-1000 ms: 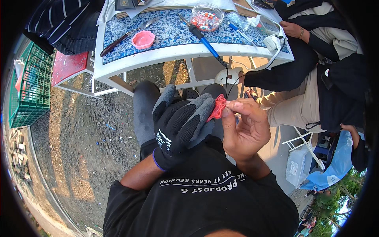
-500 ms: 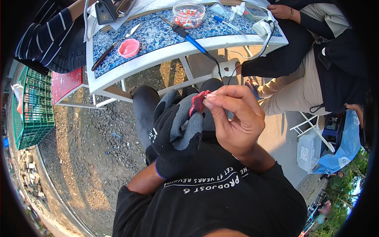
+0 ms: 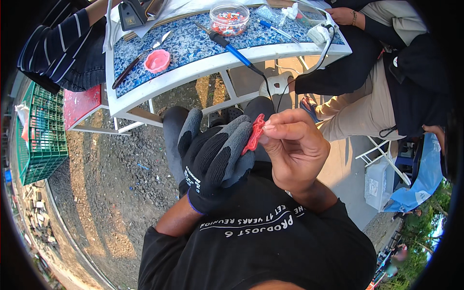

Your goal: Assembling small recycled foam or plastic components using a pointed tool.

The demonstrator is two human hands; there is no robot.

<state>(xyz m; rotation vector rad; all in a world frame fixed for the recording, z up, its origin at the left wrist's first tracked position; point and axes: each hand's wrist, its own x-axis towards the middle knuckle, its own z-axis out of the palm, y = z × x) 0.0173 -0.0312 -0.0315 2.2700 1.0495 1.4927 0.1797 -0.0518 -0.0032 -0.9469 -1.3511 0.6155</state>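
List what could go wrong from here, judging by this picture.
The red piece could slip: the bare right hand pinches it only by fingertips, against the gloved left hand.

The soldering iron overhangs the table edge; a snagged cord might pull it down.

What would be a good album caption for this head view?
A gloved left hand holds a wavy red piece, the bare right hand at its edge, before a blue-speckled table.

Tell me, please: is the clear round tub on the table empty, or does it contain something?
Not empty: through the tub show many small red, orange and white bits.
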